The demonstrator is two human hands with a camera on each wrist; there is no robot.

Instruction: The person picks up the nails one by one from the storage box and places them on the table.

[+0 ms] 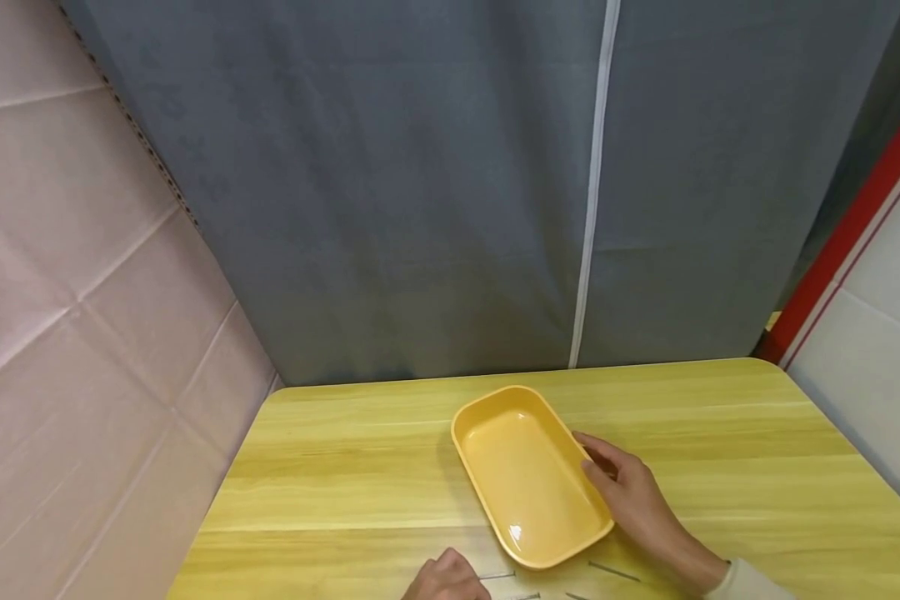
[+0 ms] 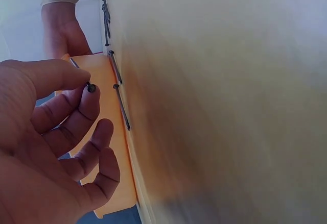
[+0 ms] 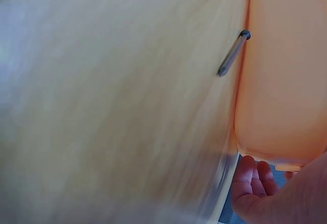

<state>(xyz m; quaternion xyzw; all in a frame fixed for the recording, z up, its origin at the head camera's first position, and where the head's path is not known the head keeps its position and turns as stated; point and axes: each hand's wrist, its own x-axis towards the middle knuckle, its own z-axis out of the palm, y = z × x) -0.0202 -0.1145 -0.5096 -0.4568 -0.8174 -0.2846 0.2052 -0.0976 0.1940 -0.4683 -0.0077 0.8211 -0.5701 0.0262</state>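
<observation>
A yellow rectangular tray [image 1: 528, 483] with rounded corners sits on the wooden table, with nothing in it. My right hand [image 1: 633, 496] holds its right side, thumb by the rim; in the right wrist view the fingers [image 3: 246, 175] curl at the tray's end. Near the front edge, in the head view, my left hand [image 1: 447, 577] is partly cut off by the frame. The left wrist view shows that hand pinching a nail [image 2: 91, 88] between thumb and finger, its dark head showing. Loose nails [image 1: 613, 571] lie on the table close to the tray's near end.
Several nails [image 2: 121, 106] lie along the tray in the left wrist view. The wooden table [image 1: 345, 467] meets a grey curtain [image 1: 420, 208] at the back. Pale panels [image 1: 105, 333] stand on the left, a white wall with a red strip [image 1: 847, 225] on the right.
</observation>
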